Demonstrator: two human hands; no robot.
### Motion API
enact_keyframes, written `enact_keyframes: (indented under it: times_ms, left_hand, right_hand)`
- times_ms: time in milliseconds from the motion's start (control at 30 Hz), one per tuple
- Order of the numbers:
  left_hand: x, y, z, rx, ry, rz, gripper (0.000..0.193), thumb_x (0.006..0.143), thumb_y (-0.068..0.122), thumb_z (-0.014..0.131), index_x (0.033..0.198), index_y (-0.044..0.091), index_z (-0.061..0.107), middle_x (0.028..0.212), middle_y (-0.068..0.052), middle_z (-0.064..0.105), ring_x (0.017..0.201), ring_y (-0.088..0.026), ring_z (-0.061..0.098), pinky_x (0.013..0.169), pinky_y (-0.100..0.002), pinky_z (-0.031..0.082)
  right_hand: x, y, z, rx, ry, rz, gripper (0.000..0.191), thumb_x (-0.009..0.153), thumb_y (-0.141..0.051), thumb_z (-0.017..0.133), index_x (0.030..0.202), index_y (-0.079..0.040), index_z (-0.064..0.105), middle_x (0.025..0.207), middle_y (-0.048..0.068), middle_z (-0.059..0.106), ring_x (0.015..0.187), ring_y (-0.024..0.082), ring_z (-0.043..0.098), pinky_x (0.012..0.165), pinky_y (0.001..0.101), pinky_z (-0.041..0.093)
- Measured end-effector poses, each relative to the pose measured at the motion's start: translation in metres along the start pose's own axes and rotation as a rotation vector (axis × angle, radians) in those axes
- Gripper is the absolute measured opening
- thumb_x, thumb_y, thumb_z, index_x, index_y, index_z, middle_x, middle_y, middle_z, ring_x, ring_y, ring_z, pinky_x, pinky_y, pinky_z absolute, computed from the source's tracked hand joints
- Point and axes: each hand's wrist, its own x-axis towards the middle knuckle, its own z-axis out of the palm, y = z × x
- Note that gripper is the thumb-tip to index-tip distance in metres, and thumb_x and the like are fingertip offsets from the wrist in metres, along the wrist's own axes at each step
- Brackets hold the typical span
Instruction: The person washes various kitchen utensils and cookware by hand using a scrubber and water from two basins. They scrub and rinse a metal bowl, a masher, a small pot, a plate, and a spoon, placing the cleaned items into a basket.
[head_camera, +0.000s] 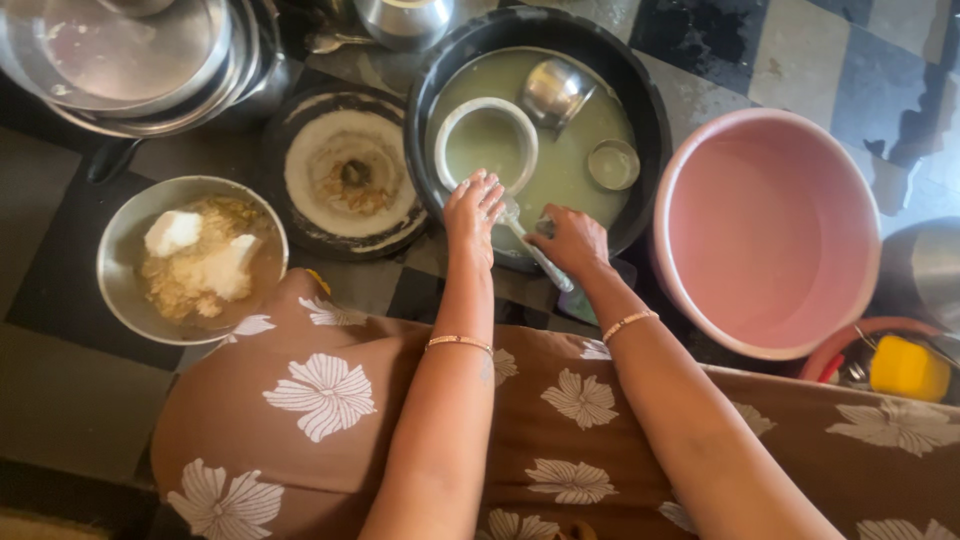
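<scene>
A black tub (640, 80) of murky greenish water sits on the floor before me. In it lie a white-rimmed steel bowl (486, 142), a tipped steel cup (555, 92) and a small round steel lid (613, 164). My left hand (473, 212) rests on the near rim of the white-rimmed bowl, fingers bent over it. My right hand (568, 240) is closed around a steel spoon (530, 245) at the tub's near edge. Both wrists wear thin bangles.
A large pink tub (690, 170) stands at the right. A dirty black round plate (350, 175) and a steel bowl (115, 250) with food scraps lie at the left. Stacked steel pans (130, 60) are at the top left. A yellow bottle (908, 368) is at the right edge.
</scene>
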Motion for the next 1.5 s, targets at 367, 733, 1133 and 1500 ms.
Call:
enact_keyframes:
  times_ms: [367,733,1133,1500]
  left_hand:
    - [0.075,0.125,-0.048,-0.412,0.438,0.465,0.060,0.100,0.057,0.061,0.097,0.001,0.040,0.073,0.002,0.037,0.060,-0.013,0.036,0.054,-0.030,0.031]
    - [0.096,0.279,-0.106,-0.101,0.905,0.313,0.117,0.068,0.078,0.068,0.141,-0.011,0.045,0.138,-0.022,0.060,0.119,-0.040,0.064,0.097,-0.048,0.059]
    - [0.140,0.303,-0.163,-0.419,0.713,0.456,0.066,0.071,0.017,0.078,0.129,-0.006,0.054,0.123,-0.022,0.067,0.104,-0.038,0.073,0.085,-0.055,0.063]
    - [0.148,0.269,-0.173,-0.589,0.370,0.581,0.051,0.070,0.008,0.063,0.118,-0.008,0.061,0.117,-0.021,0.067,0.108,-0.038,0.066,0.095,-0.051,0.056]
  right_hand:
    - [0.003,0.013,0.009,0.220,0.170,0.147,0.030,0.080,-0.023,0.067,0.110,-0.017,0.068,0.104,0.015,0.073,0.098,0.038,0.068,0.082,0.0487,0.053]
    - [0.005,0.026,0.016,0.296,0.241,0.090,0.028,0.084,-0.027,0.071,0.110,-0.014,0.071,0.097,0.019,0.073,0.089,0.039,0.071,0.079,0.0456,0.054]
    - [0.014,0.032,0.023,0.332,0.214,0.136,0.026,0.086,-0.026,0.072,0.108,-0.013,0.072,0.089,0.019,0.073,0.082,0.036,0.072,0.078,0.0433,0.055]
    - [0.015,0.032,0.026,0.345,0.195,0.140,0.027,0.086,-0.028,0.071,0.109,-0.013,0.072,0.086,0.018,0.073,0.079,0.034,0.072,0.076,0.0423,0.054]
